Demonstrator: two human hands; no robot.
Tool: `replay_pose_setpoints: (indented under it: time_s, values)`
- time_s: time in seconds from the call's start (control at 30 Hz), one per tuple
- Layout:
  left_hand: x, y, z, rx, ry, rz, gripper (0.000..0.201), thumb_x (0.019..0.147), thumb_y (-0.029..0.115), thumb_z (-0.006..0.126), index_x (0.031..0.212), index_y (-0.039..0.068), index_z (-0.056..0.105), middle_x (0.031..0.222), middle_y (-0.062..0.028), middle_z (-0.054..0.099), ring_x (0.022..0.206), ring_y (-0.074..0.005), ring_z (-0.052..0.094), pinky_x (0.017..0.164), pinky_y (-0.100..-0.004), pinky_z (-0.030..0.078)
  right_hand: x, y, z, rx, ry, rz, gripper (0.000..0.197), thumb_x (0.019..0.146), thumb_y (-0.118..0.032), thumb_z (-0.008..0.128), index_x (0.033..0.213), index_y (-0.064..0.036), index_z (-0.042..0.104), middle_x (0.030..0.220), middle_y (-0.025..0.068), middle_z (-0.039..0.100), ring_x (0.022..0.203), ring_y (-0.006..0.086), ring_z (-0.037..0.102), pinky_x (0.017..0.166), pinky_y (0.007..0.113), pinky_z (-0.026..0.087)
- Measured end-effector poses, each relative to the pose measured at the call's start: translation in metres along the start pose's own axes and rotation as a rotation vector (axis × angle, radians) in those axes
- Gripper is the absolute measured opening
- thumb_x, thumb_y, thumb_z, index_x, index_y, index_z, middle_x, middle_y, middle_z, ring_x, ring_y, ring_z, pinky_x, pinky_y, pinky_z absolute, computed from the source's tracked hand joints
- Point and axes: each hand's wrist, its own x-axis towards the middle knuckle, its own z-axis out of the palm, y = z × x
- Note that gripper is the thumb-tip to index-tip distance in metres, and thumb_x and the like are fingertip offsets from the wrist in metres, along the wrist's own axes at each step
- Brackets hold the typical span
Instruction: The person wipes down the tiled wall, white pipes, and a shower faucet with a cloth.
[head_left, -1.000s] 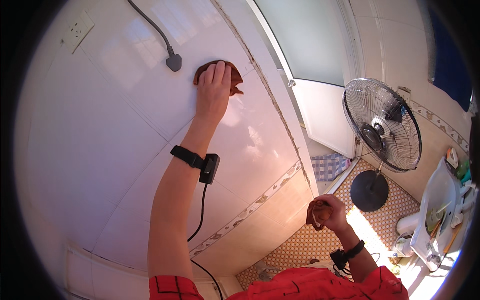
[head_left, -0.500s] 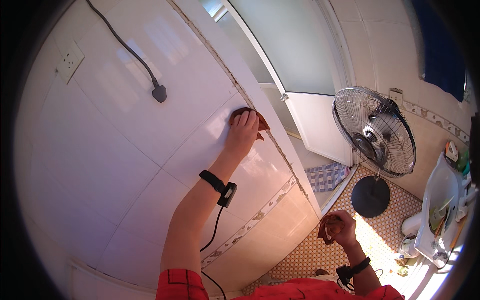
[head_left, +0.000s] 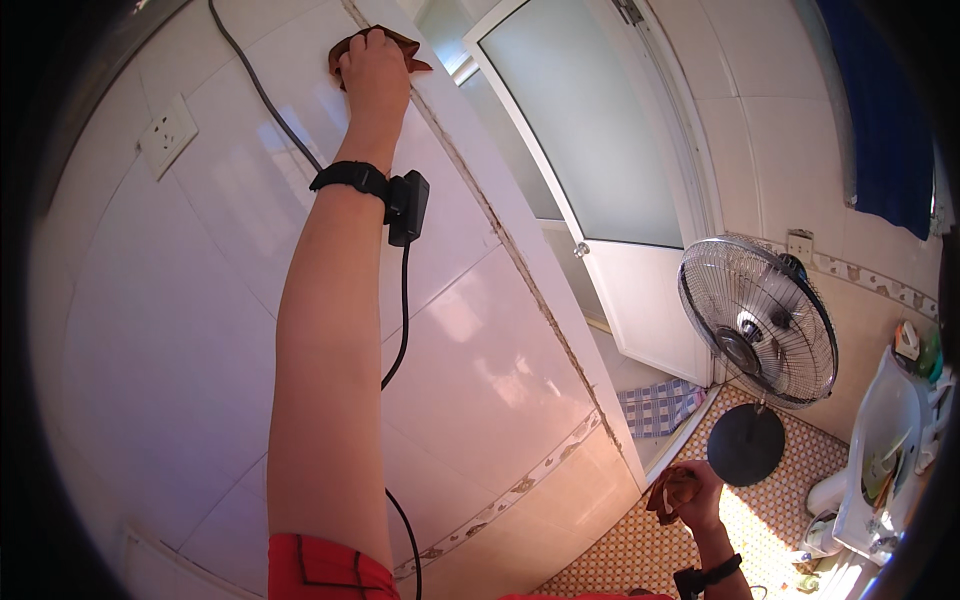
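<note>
High on the white tiled wall (head_left: 330, 270), my left hand (head_left: 375, 75) presses a brown cloth (head_left: 405, 48) flat near the wall's edge. Its fingers are bent over the cloth, and the arm is stretched far up. A dark strap with a small black box sits on that wrist, with a black cable hanging from it. Lower right, my right hand (head_left: 703, 492) is closed round a second crumpled brown cloth (head_left: 668, 490), held in the air over the floor. A dark strap shows on that wrist too.
Right of the wall edge stands an open white door (head_left: 640, 300) with a frosted pane. A standing fan (head_left: 757, 320) is on the patterned floor (head_left: 620, 545), left of a white sink (head_left: 880, 420). A black power cord (head_left: 262, 90) hangs near a wall socket (head_left: 170, 137).
My left hand has slid up and leftward along the wall edge with its cloth. My right hand stays low with its cloth. The whole view has shifted slightly.
</note>
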Motion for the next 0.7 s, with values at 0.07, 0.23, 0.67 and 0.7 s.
replay_pose_setpoints:
  time_s: [0.07,0.23,0.67,0.7]
  values:
    - [-0.012,0.018,0.006,0.002,0.036,0.056,0.020,0.076,0.006,0.065,0.095,-0.001,0.065,0.100,-0.0074,0.058,0.102,-0.0277,0.052,0.083,-0.0418,0.043,-0.001,0.011,0.008,0.039,0.010,0.034,0.041,0.058,-0.006,0.082,0.095,-0.0058,0.063,0.088,0.0088,0.065,0.080,0.0226,0.066,0.072,0.032,0.054]
    - [-0.044,0.041,-0.014,-0.038,-0.136,0.089,0.019,0.073,0.009,0.068,0.090,0.001,0.067,0.099,-0.0060,0.056,0.100,-0.0243,0.049,0.082,-0.0371,0.041,-0.001,0.011,0.025,0.062,-0.032,0.042,0.042,0.059,-0.008,0.083,0.096,-0.0048,0.064,0.086,0.0101,0.065,0.081,0.0233,0.067,0.071,0.032,0.054]
    - [0.022,0.020,0.003,0.056,-0.222,0.056,0.011,0.076,0.012,0.069,0.083,0.003,0.070,0.096,-0.0065,0.061,0.098,-0.0222,0.054,0.085,-0.0359,0.042,0.010,0.009,0.004,-0.014,0.043,-0.059,0.041,0.059,-0.009,0.082,0.094,-0.0047,0.063,0.085,0.0107,0.065,0.078,0.0248,0.067,0.070,0.032,0.054]
    - [0.026,0.020,0.004,0.061,-0.241,0.026,0.013,0.076,0.012,0.070,0.085,0.003,0.070,0.096,-0.0062,0.061,0.099,-0.0223,0.054,0.085,-0.0360,0.042,0.008,0.010,0.001,0.015,0.047,-0.027,0.041,0.057,-0.008,0.082,0.094,-0.0053,0.063,0.085,0.0098,0.065,0.078,0.0246,0.066,0.070,0.033,0.053]
